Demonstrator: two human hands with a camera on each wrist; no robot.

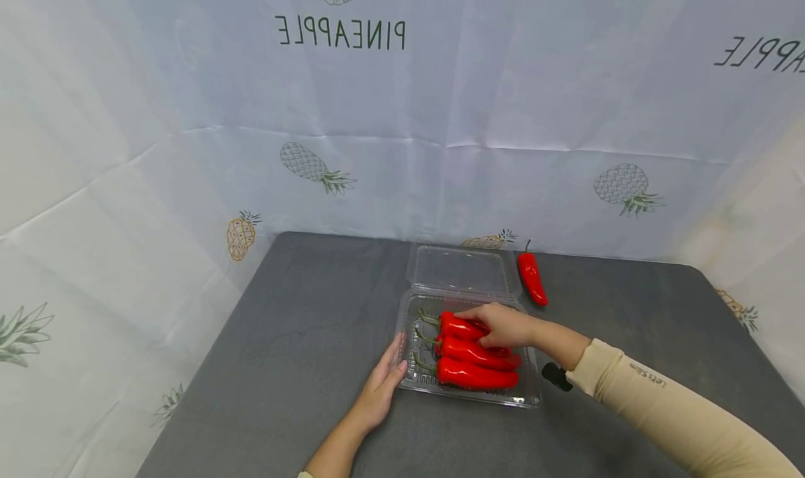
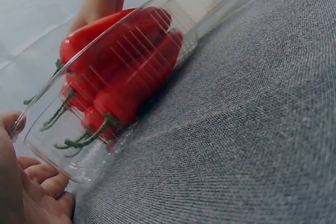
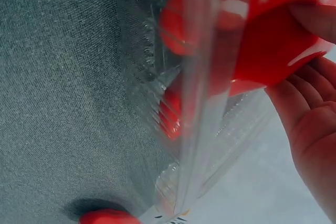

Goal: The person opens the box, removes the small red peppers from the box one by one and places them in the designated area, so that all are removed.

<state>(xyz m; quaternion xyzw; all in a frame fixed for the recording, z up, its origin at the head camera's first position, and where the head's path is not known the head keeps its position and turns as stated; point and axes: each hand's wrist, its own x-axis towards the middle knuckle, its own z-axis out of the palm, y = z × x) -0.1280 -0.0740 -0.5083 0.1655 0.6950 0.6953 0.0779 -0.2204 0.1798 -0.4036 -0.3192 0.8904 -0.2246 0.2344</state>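
The right hand (image 1: 506, 326) hides one end of the farthest glossy red pepper (image 1: 458, 326) in the clear plastic clamshell box (image 1: 530, 386) from me. Lower peppers are mostly covered; I can't count them, though there may be several. My right wrist view crops the loose red pepper (image 3: 109, 217). The cream sleeve (image 1: 685, 411) partly obscures a small black object (image 1: 556, 377).

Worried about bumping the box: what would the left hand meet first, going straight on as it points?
The left hand would most likely meet the clear container at its left wall, which it seems to touch; red peppers lie inside.
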